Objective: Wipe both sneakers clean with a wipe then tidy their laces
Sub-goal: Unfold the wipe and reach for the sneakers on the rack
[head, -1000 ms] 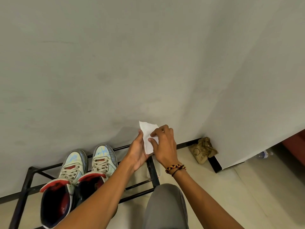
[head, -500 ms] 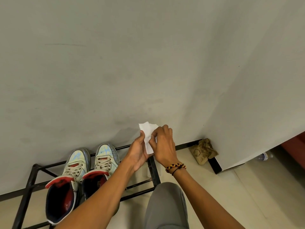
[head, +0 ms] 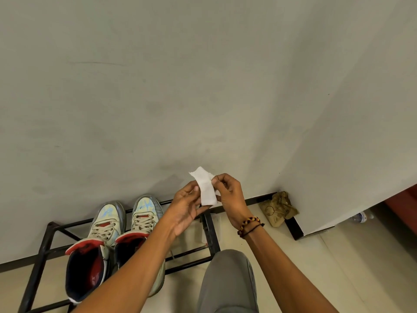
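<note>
1. A white wipe [head: 206, 189], folded into a narrow strip, is held up in front of a plain grey wall [head: 180, 86], above the right end of a black metal shoe rack [head: 211, 231].
2. The wipe is pinched by the left hand [head: 186, 207]: its thumb is pressed against the left edge of the strip, with the fingers curled behind the lower part.
3. The right edge of the wipe is pinched by the right hand [head: 230, 195] between thumb and curled fingers.
4. A beaded bracelet [head: 249, 225] in black, red and yellow is worn on the right wrist.
5. Two high-top sneakers are seen side by side on the rack, to the left of the hands, toes pointed at the wall.
6. The left sneaker [head: 97, 245] is fully visible, with pale uppers, blue markings on the toe, beige laces and a red-edged collar.
7. The right sneaker [head: 144, 218] is touching it and is partly covered by the left forearm.
8. A crumpled brown paper bag [head: 278, 210] is seen on the floor in the far right corner.
9. A knee in grey trousers [head: 228, 281] is seen at the near edge.
</note>
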